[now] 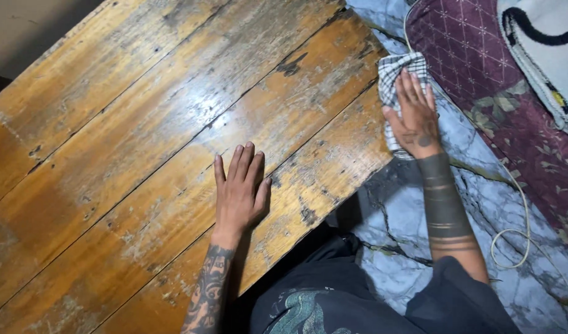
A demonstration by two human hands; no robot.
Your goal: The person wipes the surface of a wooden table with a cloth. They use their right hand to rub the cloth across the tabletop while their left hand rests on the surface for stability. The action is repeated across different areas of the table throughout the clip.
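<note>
A worn wooden table (142,136) of long planks with patchy varnish fills most of the head view. My left hand (239,188) lies flat on its top near the front edge, fingers together, holding nothing. My right hand (414,114) presses a black-and-white checked cloth (396,69) against the table's right end edge, palm over the cloth, fingers stretched out. Part of the cloth is hidden under that hand.
A marbled grey-blue floor (482,204) lies to the right of the table. A maroon patterned mat (476,55) and a white rug with black lines (544,43) sit at the top right. A thin white cord (519,229) loops across the floor.
</note>
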